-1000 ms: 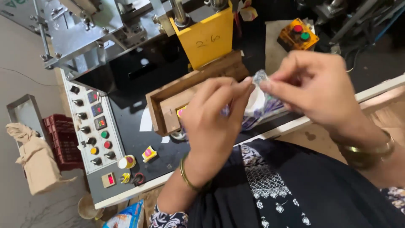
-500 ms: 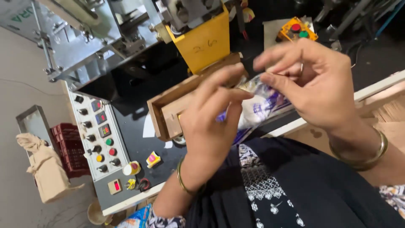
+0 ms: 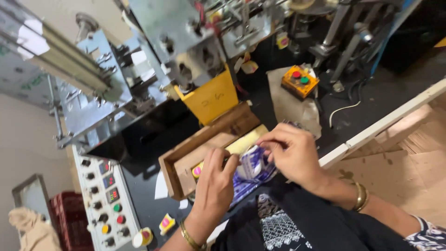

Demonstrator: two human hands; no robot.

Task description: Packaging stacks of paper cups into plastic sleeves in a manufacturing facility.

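My left hand (image 3: pixel 214 183) and my right hand (image 3: pixel 291 151) meet over a shallow wooden tray (image 3: pixel 186 160) on a black machine table. Together they pinch a small packet (image 3: pixel 253 162) printed in white and purple, just past the tray's near end. More purple and white packets (image 3: pixel 246 186) lie under the hands at the table's near edge. A yellowish sheet (image 3: pixel 246 141) and a small pink and yellow packet (image 3: pixel 197 170) lie inside the tray. Both wrists wear gold bangles.
A metal packing machine (image 3: pixel 153 51) with a yellow chute (image 3: pixel 211 100) stands behind the tray. A control panel (image 3: pixel 108 202) with coloured buttons is at the left. An orange button box (image 3: pixel 299 81) sits at the back right. A pale wooden rail (image 3: pixel 385 123) borders the table at the right.
Both hands have come down from in front of me to the near end of the wooden tray, still holding the packet. The view has tilted up toward the machine.
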